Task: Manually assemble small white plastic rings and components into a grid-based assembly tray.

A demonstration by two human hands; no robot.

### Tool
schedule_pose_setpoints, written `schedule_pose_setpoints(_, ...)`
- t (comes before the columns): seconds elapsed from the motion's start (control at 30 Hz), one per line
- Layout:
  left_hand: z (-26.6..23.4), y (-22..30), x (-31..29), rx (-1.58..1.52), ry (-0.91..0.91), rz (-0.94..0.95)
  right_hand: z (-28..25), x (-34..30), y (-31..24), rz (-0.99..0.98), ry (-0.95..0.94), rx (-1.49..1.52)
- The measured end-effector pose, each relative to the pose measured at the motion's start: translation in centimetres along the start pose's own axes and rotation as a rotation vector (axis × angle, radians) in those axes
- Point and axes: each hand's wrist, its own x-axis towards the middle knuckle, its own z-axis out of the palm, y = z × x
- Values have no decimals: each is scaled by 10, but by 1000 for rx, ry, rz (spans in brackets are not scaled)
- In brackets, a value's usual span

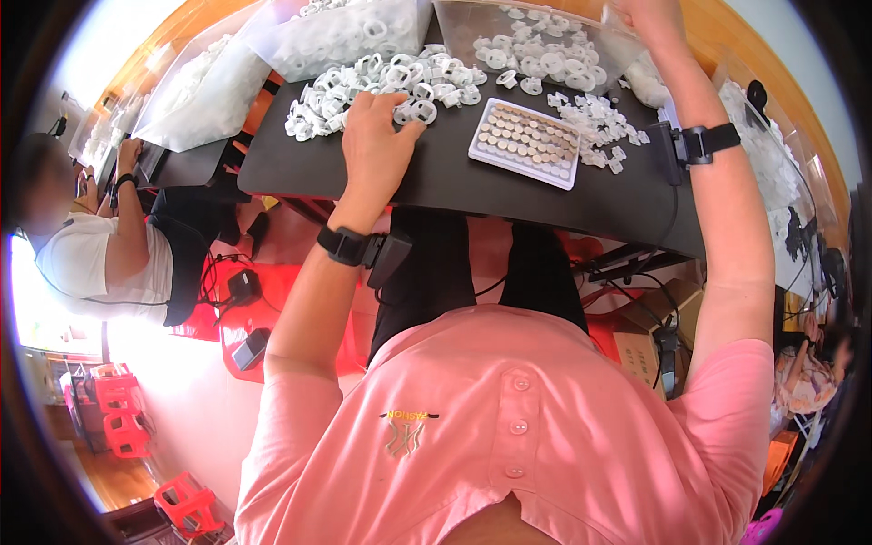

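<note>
My left hand [377,136] rests at the near edge of a heap of white ring-shaped plastic parts [336,95], its thumb and fingers apart beside a loose ring [423,112]. At the top right, my right hand [647,16] reaches past the far side of the table and is partly cut off by the picture's edge. Its fingers look curled by something whitish that I cannot make out. Between the arms lies a white tray [522,173] with rows of small round, silvery discs. Small clear-white plastic pieces [599,127] are scattered to its right.
Translucent bins [350,50] of white parts line the dark table's [436,177] far side. A large clear bag [195,100] of white pieces is at the left, near a seated co-worker [109,245]. Cables [674,213] hang at the right. Red stools [123,409] stand lower left.
</note>
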Motion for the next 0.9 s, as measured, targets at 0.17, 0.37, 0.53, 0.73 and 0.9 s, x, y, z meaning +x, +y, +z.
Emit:
schedule_pose_setpoints(0.17, 7, -2, 1, 154, -47, 23, -3, -61, -44, -92, -26, 59)
schedule_pose_setpoints(0.37, 10, 3, 7, 149, -70, 29, 7, -182, -99, 66, -256, 191)
schedule_pose_setpoints(0.53, 5, 7, 9, -87, -100, 11, 27, -213, -96, 188, -281, 385)
schedule_pose_setpoints(0.73, -22, 55, 0, -1081, -425, -396, 55, -210, -110, 44, -360, 459)
schedule_pose_setpoints(0.9, -22, 68, -11, -1283, -531, -542, 58, -209, -120, 140, -542, 578)
